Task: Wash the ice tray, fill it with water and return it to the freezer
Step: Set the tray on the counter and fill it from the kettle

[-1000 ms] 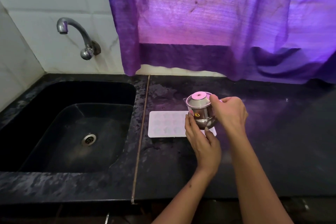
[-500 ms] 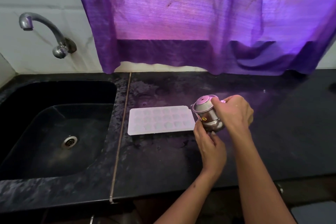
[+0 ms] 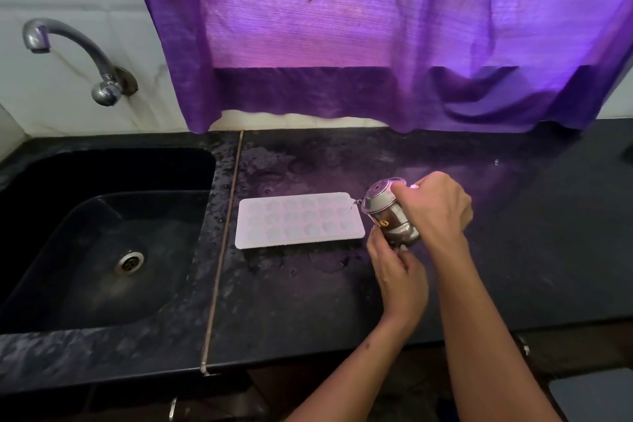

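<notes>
A white ice tray (image 3: 299,219) lies flat on the wet black counter (image 3: 308,301), just right of the sink. A small steel pot (image 3: 388,216) is held tilted, its mouth toward the tray's right end. My right hand (image 3: 433,207) grips the pot from the right and above. My left hand (image 3: 399,276) supports its bottom from below. Whether water stands in the tray's cells I cannot tell.
A black sink (image 3: 102,240) with a metal drain (image 3: 129,262) takes up the left. A steel tap (image 3: 73,55) juts from the white tiled wall above it. A purple curtain (image 3: 359,27) hangs down to the counter's back edge. The counter's front edge runs below my forearms.
The pot has moved off the tray to its right end, still held in both hands and more tilted. The whole tray is now uncovered. The camera view has shifted right.
</notes>
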`<state>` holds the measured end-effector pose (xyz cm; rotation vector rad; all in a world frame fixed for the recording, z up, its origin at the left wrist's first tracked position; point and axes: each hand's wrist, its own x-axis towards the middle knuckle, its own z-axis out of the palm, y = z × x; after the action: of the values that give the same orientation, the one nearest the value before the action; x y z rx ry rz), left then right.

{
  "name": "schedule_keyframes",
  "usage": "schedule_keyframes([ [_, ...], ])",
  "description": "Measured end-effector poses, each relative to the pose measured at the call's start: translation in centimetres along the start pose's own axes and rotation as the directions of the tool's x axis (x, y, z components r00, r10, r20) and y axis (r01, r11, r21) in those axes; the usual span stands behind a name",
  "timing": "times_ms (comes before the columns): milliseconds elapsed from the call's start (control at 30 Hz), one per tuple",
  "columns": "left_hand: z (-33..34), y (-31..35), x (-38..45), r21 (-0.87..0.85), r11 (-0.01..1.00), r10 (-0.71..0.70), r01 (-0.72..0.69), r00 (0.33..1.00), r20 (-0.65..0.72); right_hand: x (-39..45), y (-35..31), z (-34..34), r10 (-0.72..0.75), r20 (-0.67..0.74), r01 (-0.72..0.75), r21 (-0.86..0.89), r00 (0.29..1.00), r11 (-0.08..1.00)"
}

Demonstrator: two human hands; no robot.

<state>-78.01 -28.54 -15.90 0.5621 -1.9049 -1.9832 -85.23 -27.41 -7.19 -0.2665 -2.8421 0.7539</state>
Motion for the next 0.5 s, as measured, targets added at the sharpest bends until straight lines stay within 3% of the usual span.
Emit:
schedule_keyframes([
  [500, 0.02, -0.22, -0.02, -0.002, 0.999, -0.032, 0.032, 0.999, -0.005, -0.59, 0.11, -0.01, 0.03, 0.009, -0.03, 0.003, 1.0, 1.0],
])
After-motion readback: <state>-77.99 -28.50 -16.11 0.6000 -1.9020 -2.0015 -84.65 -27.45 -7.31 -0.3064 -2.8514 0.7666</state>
